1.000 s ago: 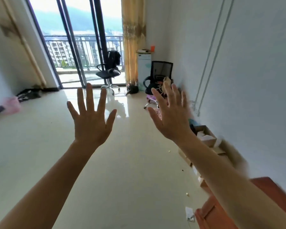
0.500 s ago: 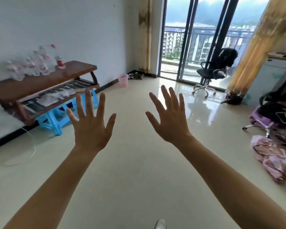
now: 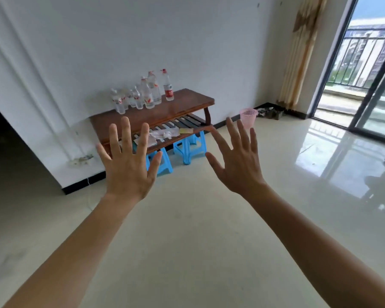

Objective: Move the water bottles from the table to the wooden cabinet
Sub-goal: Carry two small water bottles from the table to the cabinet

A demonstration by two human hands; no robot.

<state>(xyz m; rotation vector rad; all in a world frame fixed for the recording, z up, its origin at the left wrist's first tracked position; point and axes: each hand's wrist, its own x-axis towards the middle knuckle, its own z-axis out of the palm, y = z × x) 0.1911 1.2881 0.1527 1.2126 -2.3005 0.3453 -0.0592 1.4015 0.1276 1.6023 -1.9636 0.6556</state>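
We hold our left hand and right hand up before us, backs toward us, fingers straight and spread wide, gripping nothing. Beyond them, against the far white wall, stands the table, dark glossy wood with a slatted lower shelf carrying crumpled papers. The water bottles, clear plastic, several with red caps and red labels, stand upright in a tight cluster on the table's far left part. Blue plastic stools sit under it. A pink mesh basket stands on the glossy cream floor to the right, near a beige curtain.
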